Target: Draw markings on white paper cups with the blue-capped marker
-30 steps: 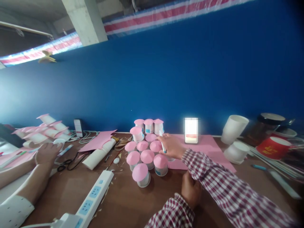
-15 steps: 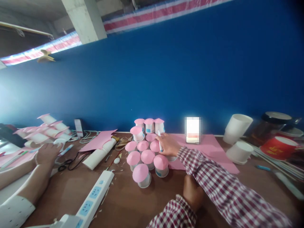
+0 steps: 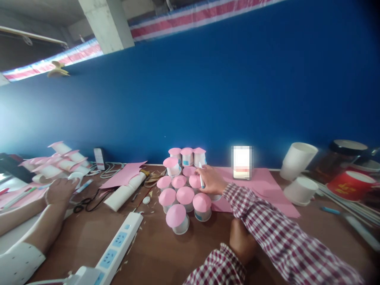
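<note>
My right hand (image 3: 211, 180) pinches a slim white pen (image 3: 202, 178), held nearly upright over the back right of a group of small white paper cups. Each cup has a pink paper cone on top, such as the front one (image 3: 175, 215) and the one at the right (image 3: 202, 202). Some cups show blue patches on their sides. My left hand (image 3: 241, 240) rests low on the table, below my right forearm; its fingers are hidden. Pink paper sheets (image 3: 276, 194) lie under and behind my right wrist.
A bright blurred screen (image 3: 242, 162) stands on the pink paper. White cups (image 3: 301, 190) and a red cup (image 3: 350, 185) are at the right. A power strip (image 3: 120, 239) and a stack of white cups (image 3: 126, 192) lie left, near another person's hand (image 3: 61, 190).
</note>
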`<state>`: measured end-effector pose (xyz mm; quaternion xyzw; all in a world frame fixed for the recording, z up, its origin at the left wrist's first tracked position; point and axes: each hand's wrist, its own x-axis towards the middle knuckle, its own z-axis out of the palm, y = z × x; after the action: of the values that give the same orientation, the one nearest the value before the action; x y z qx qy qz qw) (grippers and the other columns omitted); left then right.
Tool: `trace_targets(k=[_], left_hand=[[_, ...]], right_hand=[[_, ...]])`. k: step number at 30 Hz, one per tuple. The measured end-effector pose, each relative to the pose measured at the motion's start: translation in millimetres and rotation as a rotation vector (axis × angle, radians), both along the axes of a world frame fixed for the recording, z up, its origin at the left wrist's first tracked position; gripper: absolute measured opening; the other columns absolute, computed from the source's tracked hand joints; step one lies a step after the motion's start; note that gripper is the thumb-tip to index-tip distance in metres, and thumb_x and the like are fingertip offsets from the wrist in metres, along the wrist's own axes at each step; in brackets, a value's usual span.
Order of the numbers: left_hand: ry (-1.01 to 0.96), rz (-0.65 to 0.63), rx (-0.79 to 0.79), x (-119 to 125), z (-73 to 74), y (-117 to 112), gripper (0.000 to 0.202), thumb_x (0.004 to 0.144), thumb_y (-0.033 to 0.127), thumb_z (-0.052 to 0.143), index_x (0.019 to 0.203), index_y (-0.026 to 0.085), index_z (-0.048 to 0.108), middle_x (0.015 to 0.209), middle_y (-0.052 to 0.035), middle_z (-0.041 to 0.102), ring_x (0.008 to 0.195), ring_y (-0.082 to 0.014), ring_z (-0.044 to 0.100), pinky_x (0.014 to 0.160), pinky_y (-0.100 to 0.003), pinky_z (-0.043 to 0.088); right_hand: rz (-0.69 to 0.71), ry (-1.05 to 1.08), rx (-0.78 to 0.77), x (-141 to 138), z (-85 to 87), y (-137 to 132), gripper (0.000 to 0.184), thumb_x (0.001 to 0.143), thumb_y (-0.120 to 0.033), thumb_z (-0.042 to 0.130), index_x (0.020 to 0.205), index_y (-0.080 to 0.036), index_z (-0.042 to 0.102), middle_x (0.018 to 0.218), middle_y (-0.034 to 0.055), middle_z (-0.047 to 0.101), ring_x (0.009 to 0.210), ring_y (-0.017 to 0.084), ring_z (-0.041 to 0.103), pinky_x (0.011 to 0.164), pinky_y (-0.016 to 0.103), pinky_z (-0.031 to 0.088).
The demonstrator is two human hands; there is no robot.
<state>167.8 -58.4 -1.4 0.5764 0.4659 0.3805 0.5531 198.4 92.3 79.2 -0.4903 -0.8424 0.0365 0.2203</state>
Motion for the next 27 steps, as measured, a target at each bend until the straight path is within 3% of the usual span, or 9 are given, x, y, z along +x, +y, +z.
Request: trace_targets(k=[8, 11, 16, 21, 25, 27], left_hand=[[-0.202, -0.127, 0.063, 2, 16.0, 4, 0.021, 0.075, 0.022, 0.059, 0.092, 0.012, 0.063, 0.092, -0.0096, 0.068, 0.086, -0.0209, 0.06, 0.077, -0.03, 0.048], [-0.177, -0.111, 0.082, 4, 16.4, 5, 0.019, 0.075, 0.023, 0.06, 0.09, 0.013, 0.062, 0.084, -0.0075, 0.067, 0.079, -0.0175, 0.059, 0.073, -0.027, 0.048], [-0.134, -0.094, 0.092, 3, 14.8, 6, 0.013, 0.077, 0.024, 0.055, 0.083, 0.014, 0.06, 0.07, -0.0031, 0.06, 0.064, -0.0113, 0.053, 0.063, -0.023, 0.045], [-0.239, 0.089, 0.122, 0, 17.0, 7, 0.03, 0.079, 0.032, 0.055, 0.103, 0.015, 0.05, 0.081, -0.0037, 0.055, 0.069, -0.011, 0.053, 0.064, -0.023, 0.045], [-0.186, 0.303, 0.296, -3, 15.1, 9, 0.041, 0.078, 0.035, 0.056, 0.112, 0.015, 0.042, 0.107, -0.0122, 0.05, 0.094, -0.0181, 0.054, 0.083, -0.032, 0.046], [-0.14, 0.318, 0.433, -5, 14.1, 8, 0.052, 0.076, 0.031, 0.06, 0.12, 0.015, 0.036, 0.12, -0.0157, 0.043, 0.11, -0.0231, 0.048, 0.092, -0.038, 0.042]], right_hand=[[0.015, 0.162, -0.009, 8, 23.4, -4, 0.063, 0.062, -0.04, 0.073, 0.115, -0.019, 0.045, 0.108, 0.0093, 0.057, 0.106, 0.026, 0.048, 0.089, 0.04, 0.038], [0.0, 0.238, 0.047, 18, 34.9, -7, 0.066, 0.061, -0.038, 0.074, 0.116, -0.018, 0.043, 0.108, 0.0101, 0.057, 0.105, 0.026, 0.049, 0.089, 0.04, 0.04], [-0.05, 0.342, 0.048, 49, 55.7, -29, 0.062, 0.071, -0.04, 0.066, 0.122, -0.019, 0.038, 0.114, 0.0099, 0.053, 0.108, 0.024, 0.05, 0.088, 0.038, 0.044], [-0.162, 0.409, 0.034, 87, 62.3, -75, 0.06, 0.073, -0.042, 0.064, 0.122, -0.021, 0.037, 0.118, 0.0098, 0.051, 0.108, 0.024, 0.052, 0.086, 0.039, 0.047], [-0.275, 0.428, 0.058, 116, 50.8, -119, 0.059, 0.073, -0.042, 0.065, 0.121, -0.021, 0.038, 0.119, 0.0105, 0.05, 0.109, 0.024, 0.052, 0.088, 0.038, 0.047], [-0.326, 0.438, 0.075, 125, 42.1, -139, 0.056, 0.074, -0.042, 0.064, 0.12, -0.021, 0.039, 0.12, 0.0105, 0.05, 0.11, 0.024, 0.052, 0.09, 0.039, 0.046]])
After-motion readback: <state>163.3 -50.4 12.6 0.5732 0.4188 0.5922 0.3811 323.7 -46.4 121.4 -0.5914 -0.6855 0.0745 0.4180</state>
